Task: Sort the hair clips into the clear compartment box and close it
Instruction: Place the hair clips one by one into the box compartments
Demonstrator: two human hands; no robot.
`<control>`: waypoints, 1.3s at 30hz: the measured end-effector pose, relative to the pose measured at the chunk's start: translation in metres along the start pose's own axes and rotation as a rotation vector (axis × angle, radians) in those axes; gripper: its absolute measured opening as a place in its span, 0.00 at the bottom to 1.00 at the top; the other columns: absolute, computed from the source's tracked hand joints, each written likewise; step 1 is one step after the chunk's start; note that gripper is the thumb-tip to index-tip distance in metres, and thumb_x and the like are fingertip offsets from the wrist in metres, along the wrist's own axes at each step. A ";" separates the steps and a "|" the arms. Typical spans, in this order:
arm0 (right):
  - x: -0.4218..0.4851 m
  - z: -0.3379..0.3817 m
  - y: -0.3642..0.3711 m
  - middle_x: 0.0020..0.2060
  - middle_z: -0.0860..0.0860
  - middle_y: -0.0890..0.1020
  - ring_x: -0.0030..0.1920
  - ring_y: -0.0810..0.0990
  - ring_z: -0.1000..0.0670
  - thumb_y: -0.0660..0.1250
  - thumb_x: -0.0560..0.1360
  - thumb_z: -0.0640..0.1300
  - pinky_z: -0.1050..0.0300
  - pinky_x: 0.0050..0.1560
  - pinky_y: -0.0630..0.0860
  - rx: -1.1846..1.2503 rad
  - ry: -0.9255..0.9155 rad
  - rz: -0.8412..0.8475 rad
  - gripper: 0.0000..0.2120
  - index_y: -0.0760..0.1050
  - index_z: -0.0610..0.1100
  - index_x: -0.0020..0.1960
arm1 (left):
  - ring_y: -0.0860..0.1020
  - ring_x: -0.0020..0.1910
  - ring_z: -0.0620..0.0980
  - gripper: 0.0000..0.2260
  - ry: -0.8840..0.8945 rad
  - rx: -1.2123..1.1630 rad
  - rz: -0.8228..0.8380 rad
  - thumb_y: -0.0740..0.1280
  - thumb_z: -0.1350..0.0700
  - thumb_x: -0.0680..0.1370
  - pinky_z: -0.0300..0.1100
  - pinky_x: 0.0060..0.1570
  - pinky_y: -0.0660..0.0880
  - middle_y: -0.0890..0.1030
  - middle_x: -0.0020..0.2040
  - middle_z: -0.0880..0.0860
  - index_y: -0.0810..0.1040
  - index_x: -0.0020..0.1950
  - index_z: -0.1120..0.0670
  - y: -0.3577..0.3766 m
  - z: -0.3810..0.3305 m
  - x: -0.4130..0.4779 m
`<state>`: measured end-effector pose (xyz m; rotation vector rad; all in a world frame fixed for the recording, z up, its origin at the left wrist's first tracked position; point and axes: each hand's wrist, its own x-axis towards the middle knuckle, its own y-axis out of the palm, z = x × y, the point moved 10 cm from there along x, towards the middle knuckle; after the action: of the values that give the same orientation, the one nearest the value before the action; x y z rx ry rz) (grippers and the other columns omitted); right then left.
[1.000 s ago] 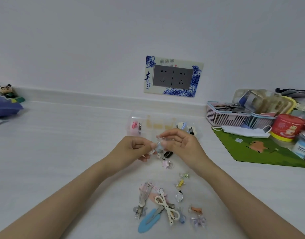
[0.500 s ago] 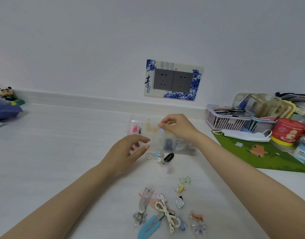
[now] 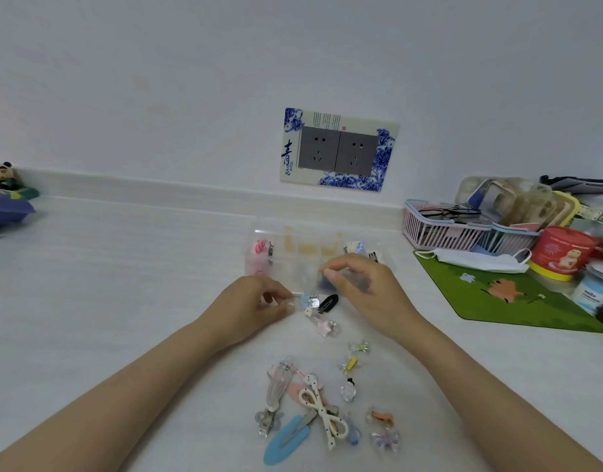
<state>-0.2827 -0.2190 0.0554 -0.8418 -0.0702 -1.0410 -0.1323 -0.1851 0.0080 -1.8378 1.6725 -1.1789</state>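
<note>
The clear compartment box (image 3: 293, 269) lies open on the white table near the wall, with a pink clip (image 3: 259, 248) in its left cell and other clips in its back cells. My left hand (image 3: 256, 310) pinches a small light-blue clip (image 3: 307, 301) just in front of the box. My right hand (image 3: 368, 291) hovers over the box's front right, fingers curled, nothing visible between thumb and forefinger. A black clip (image 3: 329, 303) and a pink star clip (image 3: 324, 327) lie between my hands. Several loose clips (image 3: 313, 403) are spread nearer me.
A pink basket (image 3: 443, 233), a face mask (image 3: 473, 258), a green mat (image 3: 514, 298), a red tin (image 3: 562, 250) and a white jar (image 3: 596, 294) crowd the right side. A socket plate (image 3: 339, 149) is on the wall. A panda toy (image 3: 0, 172) sits far left.
My right hand has drawn back from the box's rear cells to its front. My left hand has closed on the light-blue clip that lay in front of the box.
</note>
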 end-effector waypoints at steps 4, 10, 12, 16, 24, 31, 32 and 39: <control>-0.005 -0.010 0.002 0.49 0.58 0.82 0.51 0.79 0.60 0.67 0.75 0.46 0.69 0.54 0.72 0.111 0.064 -0.015 0.07 0.79 0.51 0.52 | 0.76 0.37 0.40 0.05 -0.056 -0.226 -0.112 0.71 0.53 0.73 0.31 0.37 0.70 0.83 0.42 0.45 0.84 0.47 0.49 -0.012 0.000 -0.004; -0.003 -0.010 0.006 0.47 0.49 0.84 0.50 0.83 0.50 0.70 0.71 0.41 0.59 0.51 0.79 0.407 0.122 -0.032 0.09 0.80 0.51 0.50 | 0.80 0.40 0.46 0.07 -0.108 -0.514 -0.246 0.71 0.53 0.72 0.32 0.39 0.73 0.85 0.42 0.49 0.85 0.47 0.53 -0.026 -0.009 -0.009; -0.004 -0.010 0.003 0.46 0.50 0.84 0.49 0.84 0.51 0.71 0.70 0.39 0.60 0.51 0.79 0.430 0.117 -0.052 0.11 0.80 0.52 0.49 | 0.80 0.38 0.41 0.07 -0.115 -0.556 -0.230 0.70 0.54 0.73 0.28 0.37 0.72 0.85 0.40 0.48 0.85 0.47 0.54 -0.023 -0.011 -0.009; -0.002 -0.007 0.003 0.51 0.49 0.84 0.48 0.83 0.54 0.72 0.70 0.36 0.59 0.51 0.80 0.475 0.111 -0.059 0.13 0.79 0.49 0.51 | 0.77 0.32 0.36 0.06 -0.162 -0.663 -0.184 0.68 0.55 0.75 0.29 0.36 0.72 0.84 0.34 0.43 0.84 0.47 0.53 -0.015 -0.010 -0.009; 0.026 -0.001 -0.001 0.43 0.48 0.83 0.42 0.82 0.54 0.71 0.70 0.36 0.65 0.41 0.78 0.498 0.128 -0.054 0.09 0.78 0.42 0.50 | 0.77 0.37 0.38 0.13 -0.179 -0.648 -0.166 0.64 0.47 0.75 0.32 0.40 0.75 0.84 0.41 0.45 0.83 0.50 0.53 -0.014 -0.007 -0.007; 0.081 -0.038 -0.014 0.39 0.48 0.82 0.41 0.79 0.51 0.75 0.68 0.48 0.56 0.46 0.77 0.100 0.225 -0.090 0.09 0.80 0.45 0.44 | 0.75 0.48 0.40 0.15 0.005 -0.239 -0.017 0.64 0.43 0.74 0.35 0.47 0.73 0.79 0.51 0.42 0.77 0.58 0.44 0.003 -0.016 -0.004; 0.085 -0.040 -0.008 0.37 0.49 0.82 0.38 0.78 0.52 0.75 0.68 0.48 0.58 0.43 0.76 0.071 0.238 -0.046 0.09 0.80 0.44 0.44 | 0.74 0.49 0.39 0.13 0.028 -0.211 0.006 0.65 0.44 0.75 0.34 0.47 0.72 0.79 0.52 0.42 0.77 0.58 0.44 0.006 -0.018 -0.004; 0.096 -0.040 0.011 0.48 0.53 0.83 0.45 0.76 0.56 0.70 0.72 0.51 0.56 0.49 0.73 -0.304 0.202 0.099 0.09 0.83 0.47 0.46 | 0.74 0.50 0.39 0.11 0.143 -0.056 0.105 0.66 0.47 0.75 0.34 0.49 0.71 0.77 0.52 0.41 0.80 0.56 0.43 0.019 -0.025 -0.004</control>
<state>-0.2359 -0.3126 0.0620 -0.9983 0.3049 -1.0521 -0.1636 -0.1793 0.0072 -1.7096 1.8736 -1.2563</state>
